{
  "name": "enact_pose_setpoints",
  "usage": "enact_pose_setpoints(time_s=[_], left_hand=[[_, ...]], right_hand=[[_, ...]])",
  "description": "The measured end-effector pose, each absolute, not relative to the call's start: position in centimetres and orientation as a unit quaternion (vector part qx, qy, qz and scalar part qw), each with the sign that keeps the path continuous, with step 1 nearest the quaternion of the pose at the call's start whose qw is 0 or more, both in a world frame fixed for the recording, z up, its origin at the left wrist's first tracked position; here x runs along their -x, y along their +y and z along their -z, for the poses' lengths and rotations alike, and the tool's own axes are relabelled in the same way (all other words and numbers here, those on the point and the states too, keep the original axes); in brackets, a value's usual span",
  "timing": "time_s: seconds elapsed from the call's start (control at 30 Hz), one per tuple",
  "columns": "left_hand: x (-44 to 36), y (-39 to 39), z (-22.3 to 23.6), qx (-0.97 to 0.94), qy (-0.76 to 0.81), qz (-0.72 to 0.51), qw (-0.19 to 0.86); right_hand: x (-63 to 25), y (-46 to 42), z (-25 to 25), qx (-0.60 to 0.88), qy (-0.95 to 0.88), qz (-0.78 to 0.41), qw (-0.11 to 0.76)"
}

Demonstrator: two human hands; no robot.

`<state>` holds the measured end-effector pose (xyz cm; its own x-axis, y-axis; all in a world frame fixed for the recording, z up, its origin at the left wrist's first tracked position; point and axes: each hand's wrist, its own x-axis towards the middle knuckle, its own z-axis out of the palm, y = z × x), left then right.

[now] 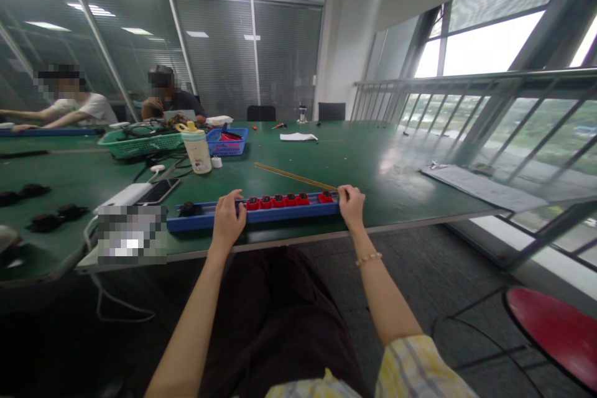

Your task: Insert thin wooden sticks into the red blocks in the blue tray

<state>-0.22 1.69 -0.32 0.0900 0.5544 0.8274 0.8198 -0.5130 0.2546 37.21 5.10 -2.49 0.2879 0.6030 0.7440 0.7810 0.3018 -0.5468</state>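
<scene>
A long blue trough [289,214] lies along the near table edge. Several red blocks [278,201] with black tops stand in it, most in a row and one apart near the right end. My left hand [228,219] reaches over the trough left of the row, fingers curled around a small dark piece, mostly hidden. My right hand [351,204] is closed at the trough's right end, thumb and fingers pinching there. Close by that hand ends a pair of thin brass-coloured rods [293,175] lying on the table. A black part [189,209] sits at the trough's left end.
Left on the green table [373,165] are a cup [198,152], a green basket [144,144], a blue basket [236,145], a phone [158,191], a white power strip [124,196] and black parts [58,217]. A clipboard [480,188] lies right. Two people sit across.
</scene>
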Motion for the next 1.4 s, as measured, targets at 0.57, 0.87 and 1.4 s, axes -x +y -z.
enact_pose_setpoints(time_s=[0.57, 0.87, 1.4], left_hand=[[-0.25, 1.14, 0.01, 0.744, -0.434, 0.493, 0.122], [-0.36, 1.03, -0.18, 0.758, -0.442, 0.46, 0.135], [-0.16, 1.33, -0.18, 0.757, -0.452, 0.453, 0.131]], right_hand=[[-36.92, 4.63, 2.66, 0.548, -0.646, 0.075, 0.526], [-36.6, 4.39, 2.43, 0.549, -0.65, 0.076, 0.521], [-36.85, 4.95, 2.74, 0.513, -0.662, 0.074, 0.541]])
